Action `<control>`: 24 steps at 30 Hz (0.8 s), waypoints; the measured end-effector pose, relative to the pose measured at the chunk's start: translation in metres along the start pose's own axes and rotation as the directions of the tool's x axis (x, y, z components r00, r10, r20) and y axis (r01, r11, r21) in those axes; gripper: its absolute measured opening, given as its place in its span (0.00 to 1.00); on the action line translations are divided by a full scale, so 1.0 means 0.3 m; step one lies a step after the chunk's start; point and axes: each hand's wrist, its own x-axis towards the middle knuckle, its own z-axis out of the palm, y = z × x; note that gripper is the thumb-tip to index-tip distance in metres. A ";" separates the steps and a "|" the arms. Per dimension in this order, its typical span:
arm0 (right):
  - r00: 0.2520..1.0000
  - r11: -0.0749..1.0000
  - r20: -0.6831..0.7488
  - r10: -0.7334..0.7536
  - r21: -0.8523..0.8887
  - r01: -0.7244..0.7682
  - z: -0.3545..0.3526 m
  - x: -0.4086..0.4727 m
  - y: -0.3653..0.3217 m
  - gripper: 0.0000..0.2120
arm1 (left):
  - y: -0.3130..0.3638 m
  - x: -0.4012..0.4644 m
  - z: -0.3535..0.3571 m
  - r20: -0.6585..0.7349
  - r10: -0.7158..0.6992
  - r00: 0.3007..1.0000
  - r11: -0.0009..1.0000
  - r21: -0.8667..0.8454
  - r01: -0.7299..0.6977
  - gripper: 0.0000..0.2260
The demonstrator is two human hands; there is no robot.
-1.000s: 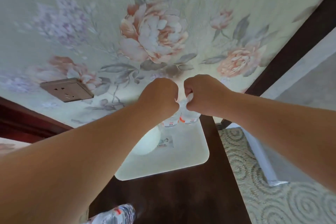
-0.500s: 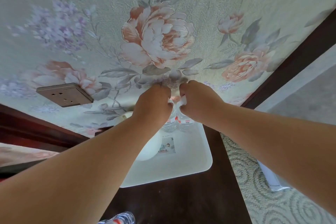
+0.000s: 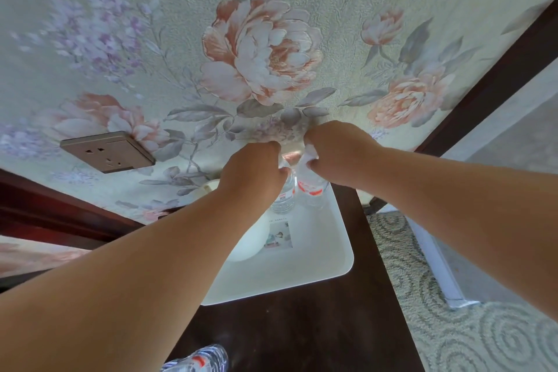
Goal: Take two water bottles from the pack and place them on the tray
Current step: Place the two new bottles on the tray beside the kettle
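Note:
Two clear water bottles with red-and-white labels stand side by side at the far end of the white tray (image 3: 338, 254). My left hand (image 3: 253, 172) grips the top of the left bottle (image 3: 283, 198). My right hand (image 3: 335, 151) holds the right bottle (image 3: 312, 190) by its white cap. Both bottle bases seem to rest on the tray, close to the wall. The pack of bottles (image 3: 196, 361) shows only as a corner at the bottom edge.
The tray lies on a dark wooden table (image 3: 302, 335) against floral wallpaper. A white round object (image 3: 246, 243) and a small printed card (image 3: 279, 234) lie on the tray. A wall socket (image 3: 107, 151) is at the left. Patterned carpet (image 3: 468, 326) is to the right.
Both hands have moved away from me toward the wall with the bottles, reaching the tray's far end. The view has tilted slightly.

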 end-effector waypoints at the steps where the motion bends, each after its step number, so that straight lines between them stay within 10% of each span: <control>1: 0.999 0.998 0.014 -0.042 -0.046 0.042 -0.008 0.003 0.011 0.13 | 0.001 -0.005 0.000 -0.002 -0.006 1.000 1.000 -0.006 0.006 0.14; 8: 0.992 0.992 -0.022 -0.123 -0.036 0.122 0.012 -0.022 0.049 0.15 | -0.002 -0.051 0.014 -0.051 -0.054 0.997 0.998 -0.021 0.053 0.11; 12: 0.991 0.993 -0.084 0.105 -0.052 -0.109 0.010 -0.019 0.017 0.18 | 0.005 -0.056 0.018 -0.044 -0.077 0.996 0.997 -0.019 0.076 0.10; 21: 0.978 0.973 0.000 0.208 0.103 -0.207 0.023 -0.020 -0.013 0.10 | -0.024 0.028 -0.057 0.187 0.287 0.940 0.930 0.182 -0.320 0.16; 24: 0.983 0.971 0.005 0.184 0.156 -0.183 0.019 -0.028 0.000 0.12 | -0.020 0.021 -0.055 0.143 0.234 0.962 0.952 0.167 -0.256 0.16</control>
